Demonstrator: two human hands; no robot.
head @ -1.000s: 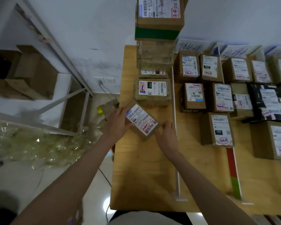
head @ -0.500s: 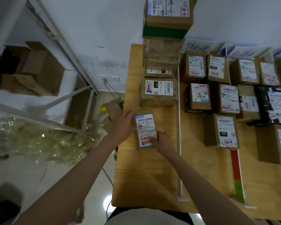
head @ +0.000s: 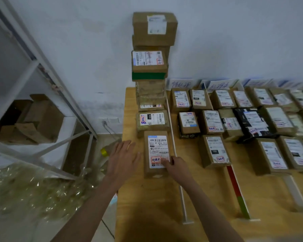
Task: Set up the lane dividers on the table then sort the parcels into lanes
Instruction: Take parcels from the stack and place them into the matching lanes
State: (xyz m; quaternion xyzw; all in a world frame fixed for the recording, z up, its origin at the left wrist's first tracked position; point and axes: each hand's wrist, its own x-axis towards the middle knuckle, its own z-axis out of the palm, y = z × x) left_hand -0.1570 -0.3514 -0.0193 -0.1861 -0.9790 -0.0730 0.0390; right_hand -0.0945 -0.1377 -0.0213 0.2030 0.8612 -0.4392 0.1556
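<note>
Right hand (head: 177, 165): fingers lie flat on the near right corner of the brown parcel (head: 157, 153), pressing on its white label.
Left hand (head: 123, 158): open with fingers spread, just beside the parcel's left side; cannot tell if it touches.
Parcel: lies flat on the wooden table (head: 147, 206) in the far left lane, label up, just in front of another labelled box (head: 152, 121).
Behind: a tall stack of boxes (head: 151, 62) stands against the wall.
White divider (head: 177, 172): a thin strip just right of the parcel.
Other lanes: many labelled parcels in rows, and a red and green divider (head: 237, 193).
</note>
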